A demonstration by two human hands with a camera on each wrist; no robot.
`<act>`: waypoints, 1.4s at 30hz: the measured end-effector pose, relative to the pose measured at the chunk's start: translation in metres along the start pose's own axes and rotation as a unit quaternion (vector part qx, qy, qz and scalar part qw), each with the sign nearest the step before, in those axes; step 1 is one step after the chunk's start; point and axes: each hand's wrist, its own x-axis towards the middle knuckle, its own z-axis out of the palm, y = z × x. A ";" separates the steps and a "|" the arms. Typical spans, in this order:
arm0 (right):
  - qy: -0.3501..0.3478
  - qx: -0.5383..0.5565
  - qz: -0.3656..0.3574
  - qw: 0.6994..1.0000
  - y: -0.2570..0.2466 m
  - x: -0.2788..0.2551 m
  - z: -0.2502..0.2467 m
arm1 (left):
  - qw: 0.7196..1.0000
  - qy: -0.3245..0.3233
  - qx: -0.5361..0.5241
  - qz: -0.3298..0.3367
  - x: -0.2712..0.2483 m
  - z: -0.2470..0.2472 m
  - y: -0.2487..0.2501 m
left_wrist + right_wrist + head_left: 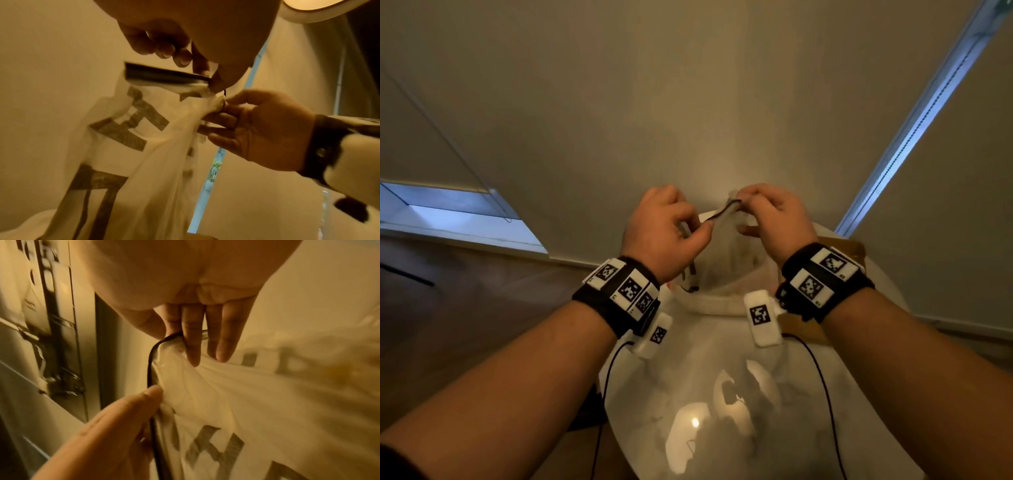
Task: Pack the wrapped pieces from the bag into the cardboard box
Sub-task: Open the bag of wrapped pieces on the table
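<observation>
Item: translucent plastic bag, thin film, grey block lettering, dark zip strip along the mouth.

Grip: I am pinching the mouth with both hands. My left hand is nipping the strip between thumb and forefinger; my right hand is pinching the film beside it, spare fingers straight.

Below the grip: the bag is hanging slack and creasing. I judge it light, soft and slippery; best taken at the stiffer strip, since the film could stretch or tear.

Contents: I cannot make out the wrapped pieces.

Under the bag: glossy white round table.

Beyond my right wrist: brown cardboard box, matte, stiff-looking, mostly hidden.
</observation>
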 end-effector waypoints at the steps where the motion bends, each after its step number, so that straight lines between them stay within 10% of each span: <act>1: -0.004 0.027 -0.015 1.000 -0.013 -0.005 -0.003 | 0.999 -0.009 -0.019 0.025 -0.001 -0.003 0.011; 6: -0.062 0.021 -0.112 0.992 -0.049 -0.031 -0.015 | 0.969 -0.069 -0.209 0.114 -0.014 -0.017 0.070; 13: -0.182 -0.037 -0.187 0.965 -0.053 -0.071 -0.040 | 0.952 0.180 -0.232 -0.086 -0.046 -0.010 0.073; 18: -0.236 -0.119 -0.202 0.943 -0.042 -0.090 -0.043 | 0.930 0.063 -0.331 -0.149 -0.061 0.002 0.056; 24: -0.206 -0.198 -0.123 0.950 -0.006 -0.109 -0.052 | 0.852 0.006 -0.488 -0.189 -0.091 0.005 0.060; 30: -0.193 -0.375 -0.045 0.906 0.061 -0.122 -0.054 | 0.888 -0.052 -0.377 -0.258 -0.131 0.030 0.029; 42: -0.036 -0.414 -0.072 0.907 0.073 -0.119 -0.089 | 0.860 0.030 -0.380 -0.340 -0.124 0.018 0.015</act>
